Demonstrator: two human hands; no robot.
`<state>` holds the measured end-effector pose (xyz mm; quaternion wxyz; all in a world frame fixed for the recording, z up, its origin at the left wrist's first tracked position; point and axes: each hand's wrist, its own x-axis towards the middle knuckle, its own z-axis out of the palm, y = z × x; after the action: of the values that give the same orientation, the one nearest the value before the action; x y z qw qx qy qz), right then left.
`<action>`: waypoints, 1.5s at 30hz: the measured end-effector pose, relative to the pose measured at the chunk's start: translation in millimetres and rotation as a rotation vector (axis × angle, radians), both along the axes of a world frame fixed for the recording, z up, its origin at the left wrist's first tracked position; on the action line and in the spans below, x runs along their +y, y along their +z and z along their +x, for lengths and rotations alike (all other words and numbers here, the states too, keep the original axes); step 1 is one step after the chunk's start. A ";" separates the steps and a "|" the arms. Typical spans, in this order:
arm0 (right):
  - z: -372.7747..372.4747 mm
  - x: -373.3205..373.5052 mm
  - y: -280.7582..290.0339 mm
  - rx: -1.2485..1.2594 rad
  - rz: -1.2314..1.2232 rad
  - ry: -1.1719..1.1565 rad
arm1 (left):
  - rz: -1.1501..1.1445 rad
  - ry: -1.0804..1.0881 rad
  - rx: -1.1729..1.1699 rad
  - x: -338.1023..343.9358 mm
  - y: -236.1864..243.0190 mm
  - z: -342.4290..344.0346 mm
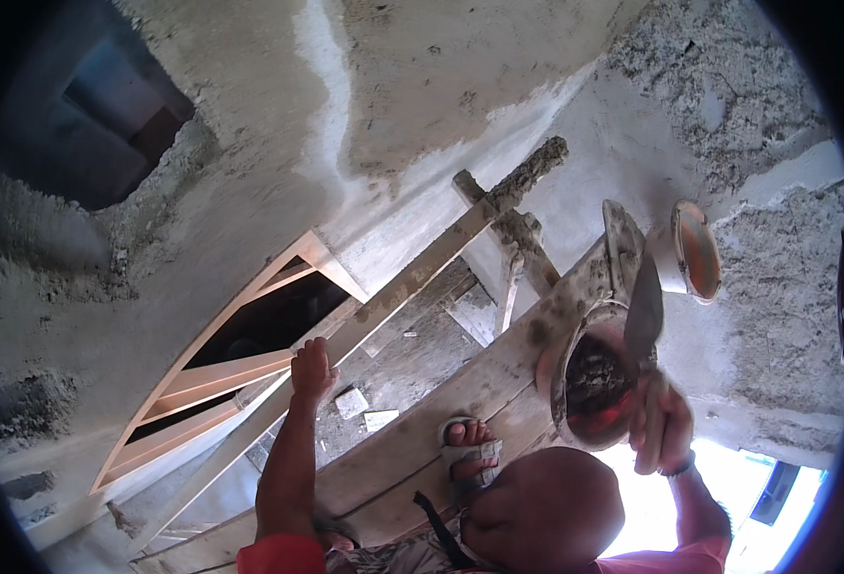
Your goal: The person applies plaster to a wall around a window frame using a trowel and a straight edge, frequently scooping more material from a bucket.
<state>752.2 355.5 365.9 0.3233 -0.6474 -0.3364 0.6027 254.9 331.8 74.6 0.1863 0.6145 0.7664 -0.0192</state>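
Observation:
My left hand [315,371] is closed on a long wooden straightedge [422,263], which runs diagonally upward to a mortar-caked end near the wall. My right hand [664,429] grips a trowel [645,306], its broad grey blade pointing upward over a bucket [560,383] with dark contents and some red inside. The bucket stands on a wooden plank [412,434] beside my sandalled foot [471,445]. A white pot [675,253] with an orange interior is beyond the trowel, at the right.
A plastered wall [230,191] has a hole at upper left and a curved-top wooden frame [250,373] with dark openings. A mortar-smeared timber brace [522,249] crosses behind the straightedge. Rubble [352,403] lies below the plank. Bright daylight shows at lower right.

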 end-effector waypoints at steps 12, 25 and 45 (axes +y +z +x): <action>-147.5 201.0 -180.6 -0.780 0.276 1.068 | -0.020 -0.020 0.045 1.6 -0.1 3.2; -88.7 289.3 -231.6 -0.937 0.133 0.705 | -0.073 0.022 0.025 7.1 3.2 5.5; -29.5 212.3 -83.9 -0.830 0.513 0.550 | -0.071 0.003 0.083 2.3 -2.8 3.6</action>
<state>722.6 567.8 282.0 0.1420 -0.6195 -0.7276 0.2582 258.5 334.1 71.8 0.1759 0.6049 0.7734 -0.0715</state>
